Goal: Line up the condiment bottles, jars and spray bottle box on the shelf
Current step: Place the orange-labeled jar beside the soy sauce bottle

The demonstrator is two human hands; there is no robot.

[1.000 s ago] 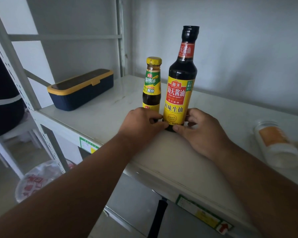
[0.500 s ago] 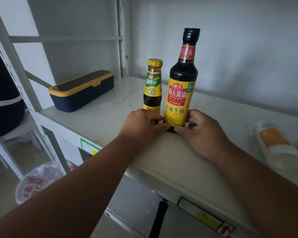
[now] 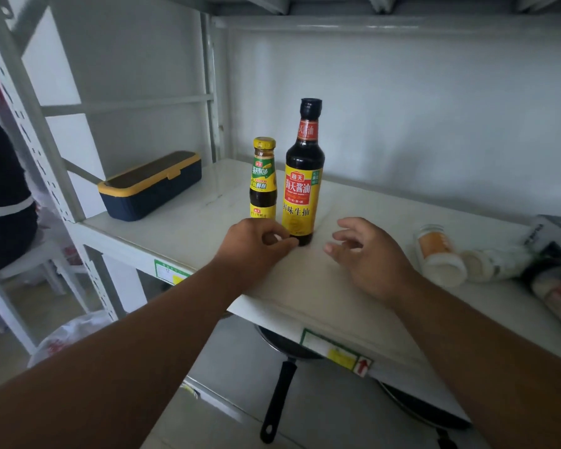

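A tall soy sauce bottle (image 3: 302,189) with a yellow and red label stands upright on the white shelf (image 3: 305,296). Just left of it, close beside, stands a small yellow-capped sauce bottle (image 3: 263,179). My left hand (image 3: 256,246) sits at the foot of both bottles with fingers loosely curled. Its thumb tip is at the tall bottle's base, and it hides the small bottle's bottom. My right hand (image 3: 366,254) hovers right of the tall bottle, fingers spread, touching nothing. An orange-labelled jar (image 3: 436,251) lies on its side at the right.
A navy box with a yellow rim (image 3: 149,186) sits at the shelf's left end. At the far right lie a white jar (image 3: 486,264), a grey carton (image 3: 551,233) and another toppled bottle (image 3: 557,293). A black frying pan (image 3: 282,377) rests on the shelf below.
Both hands held the tall bottle's base before. My right hand has let go and drawn back to the right. My left hand's grip has loosened. The view has tilted up and to the right.
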